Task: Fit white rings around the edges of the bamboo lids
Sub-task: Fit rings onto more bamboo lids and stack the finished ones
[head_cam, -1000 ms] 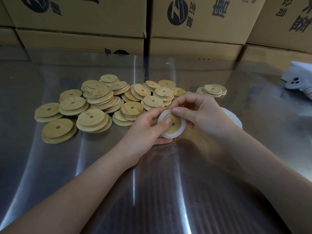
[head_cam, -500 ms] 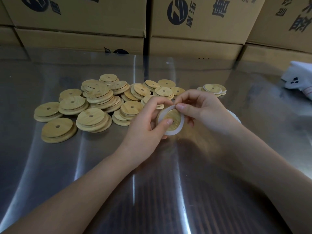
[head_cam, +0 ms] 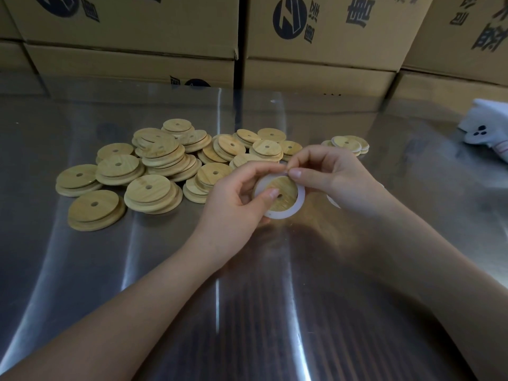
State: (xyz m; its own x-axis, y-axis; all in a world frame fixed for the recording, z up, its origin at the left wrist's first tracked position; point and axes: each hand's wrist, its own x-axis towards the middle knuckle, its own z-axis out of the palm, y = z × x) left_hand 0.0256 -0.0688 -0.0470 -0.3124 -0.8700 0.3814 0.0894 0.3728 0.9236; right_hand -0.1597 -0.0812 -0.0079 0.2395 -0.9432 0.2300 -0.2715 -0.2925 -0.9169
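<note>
One bamboo lid, face tilted camera-ward, gripped by left hand; right hand pinches white ring.

Left hand holding lid, right hand pinching ring

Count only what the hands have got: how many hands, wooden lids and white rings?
hands: 2 (left hand, right hand)
bamboo lid held: 1
white ring on it: 1
total: 4
</note>
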